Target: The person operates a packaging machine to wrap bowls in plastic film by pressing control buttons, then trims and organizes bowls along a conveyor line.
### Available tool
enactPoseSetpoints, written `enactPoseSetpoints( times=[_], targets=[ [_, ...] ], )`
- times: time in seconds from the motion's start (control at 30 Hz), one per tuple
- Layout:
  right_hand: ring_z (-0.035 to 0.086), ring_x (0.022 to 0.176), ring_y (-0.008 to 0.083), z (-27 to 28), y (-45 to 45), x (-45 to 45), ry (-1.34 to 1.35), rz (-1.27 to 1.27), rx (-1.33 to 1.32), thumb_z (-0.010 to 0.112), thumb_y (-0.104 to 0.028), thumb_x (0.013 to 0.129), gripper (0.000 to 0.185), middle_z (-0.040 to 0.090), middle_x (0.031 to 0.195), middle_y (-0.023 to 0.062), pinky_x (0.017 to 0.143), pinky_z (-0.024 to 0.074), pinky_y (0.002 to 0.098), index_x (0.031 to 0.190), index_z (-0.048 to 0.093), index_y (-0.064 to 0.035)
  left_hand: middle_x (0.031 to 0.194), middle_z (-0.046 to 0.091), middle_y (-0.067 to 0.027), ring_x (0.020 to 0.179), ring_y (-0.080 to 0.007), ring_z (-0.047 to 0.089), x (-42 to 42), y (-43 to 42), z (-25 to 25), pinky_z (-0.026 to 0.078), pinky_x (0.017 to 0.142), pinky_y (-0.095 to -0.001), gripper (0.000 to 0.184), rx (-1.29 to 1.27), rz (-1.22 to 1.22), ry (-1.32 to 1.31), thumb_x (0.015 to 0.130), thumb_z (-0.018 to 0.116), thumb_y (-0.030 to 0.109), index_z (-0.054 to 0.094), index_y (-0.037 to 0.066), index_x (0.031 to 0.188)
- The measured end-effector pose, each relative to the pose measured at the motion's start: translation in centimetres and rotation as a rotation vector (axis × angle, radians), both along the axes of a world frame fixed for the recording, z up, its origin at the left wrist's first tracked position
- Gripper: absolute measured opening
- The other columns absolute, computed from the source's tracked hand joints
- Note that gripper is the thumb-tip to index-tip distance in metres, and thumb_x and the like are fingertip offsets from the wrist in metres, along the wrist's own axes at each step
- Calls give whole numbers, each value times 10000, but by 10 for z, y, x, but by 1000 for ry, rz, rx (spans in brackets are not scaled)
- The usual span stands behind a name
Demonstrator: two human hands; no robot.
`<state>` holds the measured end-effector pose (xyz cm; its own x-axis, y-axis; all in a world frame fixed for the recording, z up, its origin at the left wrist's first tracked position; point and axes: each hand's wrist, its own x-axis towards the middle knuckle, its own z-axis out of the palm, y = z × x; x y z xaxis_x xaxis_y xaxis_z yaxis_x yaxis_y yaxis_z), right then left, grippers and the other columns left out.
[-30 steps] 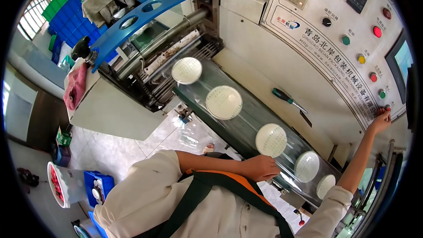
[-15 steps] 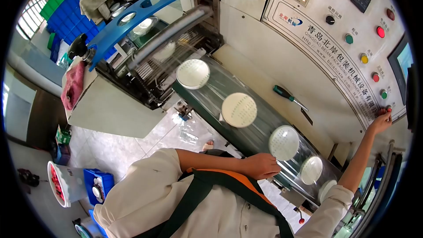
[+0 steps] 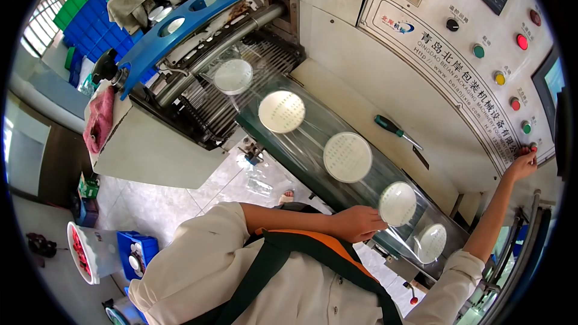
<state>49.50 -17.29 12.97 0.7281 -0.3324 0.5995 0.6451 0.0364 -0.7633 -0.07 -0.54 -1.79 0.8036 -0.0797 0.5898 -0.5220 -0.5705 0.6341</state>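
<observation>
Several round white lidded containers wrapped in clear film lie in a line on a green conveyor belt (image 3: 257, 130). My left hand (image 3: 359, 224) rests at the near edge of the belt with curled fingers, against or just beside one container (image 3: 397, 204); what the fingers hold, if anything, is hidden. Lower down the belt is another wrapped container (image 3: 430, 243). My right hand (image 3: 522, 164) is up at the machine's control panel (image 3: 445, 42), its fingers closed around a small red knob (image 3: 533, 147) at the lower right corner.
A blue plate with round holes (image 3: 205, 3) spans the machine over a metal roller (image 3: 229, 48). A screwdriver (image 3: 397, 131) lies on the ledge behind the belt. A pink cloth (image 3: 99, 119) hangs at the left. A white bucket (image 3: 96, 253) and blue crate (image 3: 135, 253) stand on the floor.
The wrapped containers have moved down the belt to the right, and another has come out past the roller. The roller, blurred before, looks sharp now. Both hands stay almost in place.
</observation>
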Motion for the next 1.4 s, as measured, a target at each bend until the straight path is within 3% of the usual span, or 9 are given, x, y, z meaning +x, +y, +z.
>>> enactPoseSetpoints(
  times=[0.37, 0.63, 1.4],
  targets=[
    [607, 654, 143, -1, -2, 2, -27, -53, -34, 512, -170, 905, 250, 622, 767, 131, 573, 518, 229, 929, 496, 77, 882, 542, -120, 856, -291, 533, 2, -2, -4, 448, 748, -366, 344, 23, -12, 44, 655, 617, 40, 538, 24, 990],
    [613, 671, 147, -4, -5, 8, -30, -28, -40, 533, -191, 900, 280, 622, 796, 146, 589, 523, 227, 953, 477, 78, 749, 494, -89, 738, -267, 515, 1, -2, -6, 434, 639, -347, 137, 33, -21, -6, 637, 592, 25, 525, 53, 753],
    [619, 704, 164, -3, -2, 7, 2, -33, -61, 527, -168, 892, 290, 621, 821, 153, 629, 531, 245, 974, 470, 104, 637, 439, -46, 652, -220, 485, -6, -6, -7, 393, 581, -321, 102, 33, -66, -40, 654, 573, 70, 474, 76, 629]
  ],
)
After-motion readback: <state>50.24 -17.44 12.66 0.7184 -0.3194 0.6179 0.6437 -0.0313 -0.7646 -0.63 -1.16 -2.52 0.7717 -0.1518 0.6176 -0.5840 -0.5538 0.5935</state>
